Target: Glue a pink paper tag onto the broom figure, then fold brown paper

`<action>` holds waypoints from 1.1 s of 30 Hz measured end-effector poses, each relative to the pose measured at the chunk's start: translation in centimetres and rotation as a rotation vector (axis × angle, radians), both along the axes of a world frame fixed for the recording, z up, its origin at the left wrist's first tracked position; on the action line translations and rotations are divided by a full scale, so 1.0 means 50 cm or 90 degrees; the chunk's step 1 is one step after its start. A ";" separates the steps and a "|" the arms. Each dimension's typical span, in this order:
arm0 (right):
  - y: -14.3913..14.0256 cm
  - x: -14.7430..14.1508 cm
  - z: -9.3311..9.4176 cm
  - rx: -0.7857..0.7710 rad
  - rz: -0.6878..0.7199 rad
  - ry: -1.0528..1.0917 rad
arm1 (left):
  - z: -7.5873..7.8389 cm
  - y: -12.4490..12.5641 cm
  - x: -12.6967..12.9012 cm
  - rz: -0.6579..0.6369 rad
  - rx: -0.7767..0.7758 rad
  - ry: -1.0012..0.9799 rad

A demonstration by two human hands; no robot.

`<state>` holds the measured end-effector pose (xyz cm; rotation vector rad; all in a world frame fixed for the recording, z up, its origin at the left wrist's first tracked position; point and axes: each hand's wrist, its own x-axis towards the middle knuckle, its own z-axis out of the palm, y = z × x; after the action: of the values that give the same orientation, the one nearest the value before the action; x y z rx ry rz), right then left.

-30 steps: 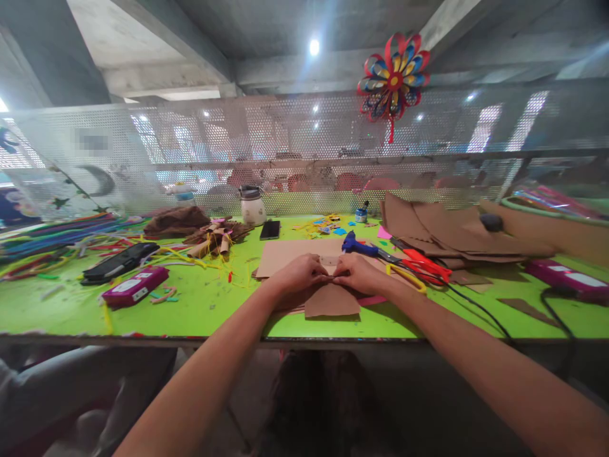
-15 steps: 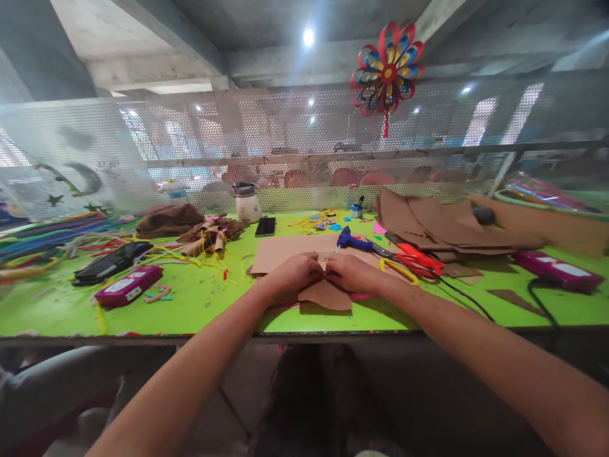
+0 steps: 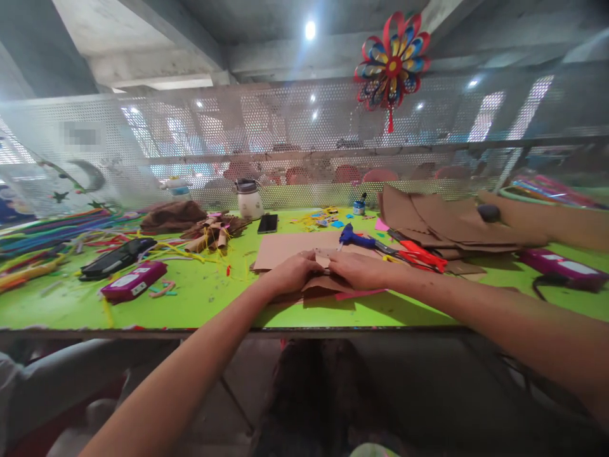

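Note:
My left hand (image 3: 291, 271) and my right hand (image 3: 358, 269) meet at the middle of the green table (image 3: 200, 304), fingers pinched on a small brown cardboard piece (image 3: 328, 284) that lies partly under them. A larger brown cardboard sheet (image 3: 285, 249) lies flat just behind my hands. A pink paper scrap (image 3: 359, 294) pokes out below the small piece. A blue glue gun (image 3: 354, 238) and red scissors (image 3: 421, 256) lie right behind my right hand.
Stacked cardboard sheets (image 3: 438, 222) fill the back right. Magenta boxes (image 3: 133, 281) (image 3: 561, 264), a black phone (image 3: 268, 223), a white jar (image 3: 249, 200), rolled cardboard tubes (image 3: 214, 233) and coloured strips (image 3: 52, 231) are spread about. A perforated screen (image 3: 304, 146) stands behind; a paper pinwheel (image 3: 392, 63) hangs above.
The small cardboard piece went from lying flat with its wide flap toward me to folded lower under my hands. My hands stayed together; the view shifted slightly.

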<state>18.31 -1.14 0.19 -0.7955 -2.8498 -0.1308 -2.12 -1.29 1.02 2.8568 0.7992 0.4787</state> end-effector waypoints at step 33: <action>-0.021 0.012 -0.027 0.061 -0.060 0.041 | -0.039 -0.010 -0.020 0.142 0.044 -0.016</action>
<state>18.90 -2.22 -1.15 -0.8974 -2.7244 -0.2469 -3.11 -1.77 -0.90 2.8305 1.1249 0.5784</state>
